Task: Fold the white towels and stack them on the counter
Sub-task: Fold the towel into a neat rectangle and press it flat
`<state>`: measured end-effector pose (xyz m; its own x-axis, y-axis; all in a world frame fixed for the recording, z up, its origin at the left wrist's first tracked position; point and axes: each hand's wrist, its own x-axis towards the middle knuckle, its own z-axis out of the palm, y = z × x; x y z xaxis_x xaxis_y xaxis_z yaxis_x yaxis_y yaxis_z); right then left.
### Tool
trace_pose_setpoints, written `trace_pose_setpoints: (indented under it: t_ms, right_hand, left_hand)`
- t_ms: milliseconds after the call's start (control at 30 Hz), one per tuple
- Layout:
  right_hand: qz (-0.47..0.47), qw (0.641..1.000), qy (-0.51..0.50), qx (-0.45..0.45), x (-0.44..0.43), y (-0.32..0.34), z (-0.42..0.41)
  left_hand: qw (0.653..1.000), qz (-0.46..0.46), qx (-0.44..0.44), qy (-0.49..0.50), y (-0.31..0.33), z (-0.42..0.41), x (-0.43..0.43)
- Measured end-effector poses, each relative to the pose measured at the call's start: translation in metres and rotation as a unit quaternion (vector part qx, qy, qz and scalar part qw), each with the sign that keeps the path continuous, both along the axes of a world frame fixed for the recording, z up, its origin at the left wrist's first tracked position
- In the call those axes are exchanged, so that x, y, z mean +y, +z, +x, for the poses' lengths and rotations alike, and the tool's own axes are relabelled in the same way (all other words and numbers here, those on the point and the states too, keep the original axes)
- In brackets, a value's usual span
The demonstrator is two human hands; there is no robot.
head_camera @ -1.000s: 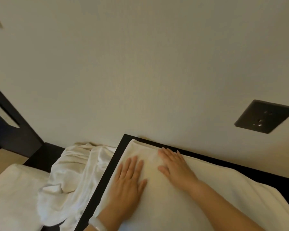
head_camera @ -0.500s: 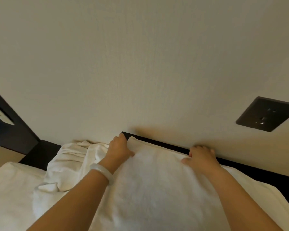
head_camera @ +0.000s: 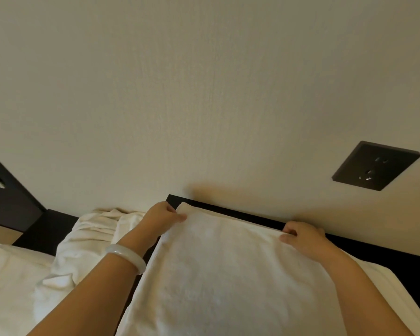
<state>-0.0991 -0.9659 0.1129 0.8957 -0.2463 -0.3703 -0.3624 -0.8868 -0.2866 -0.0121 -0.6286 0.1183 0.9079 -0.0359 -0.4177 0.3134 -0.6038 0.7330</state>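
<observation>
Head | left grip (head_camera: 161, 215) pinches towel (head_camera: 216, 275) far-left corner; right grip (head_camera: 303, 238) pinches far-right edge

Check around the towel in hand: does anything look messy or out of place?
Only one thing: a crumpled towel lies bunched and unfolded just left of the flat towel, whose far corners the left hand and right hand pinch. The flat towel itself lies flat on the dark counter.
</observation>
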Motion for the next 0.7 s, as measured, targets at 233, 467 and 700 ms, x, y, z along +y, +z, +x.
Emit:
trace_pose_setpoints:
  t_ms: [233, 467, 700]
  right_hand:
    - [0.133, 0.981, -0.021, -0.139, -0.003, 0.015, -0.011]
    - [0.003, 0.989, -0.054, -0.141, 0.022, -0.031, -0.008]
    - [-0.141, 0.967, -0.065, -0.200, 0.022, -0.031, -0.011]
  left_hand:
    - [0.987, -0.142, -0.057, 0.057, -0.003, 0.006, 0.018]
    - [0.986, 0.048, -0.148, 0.052, -0.031, 0.006, -0.004]
    - [0.981, 0.064, -0.166, 0.076, -0.033, 0.002, -0.009]
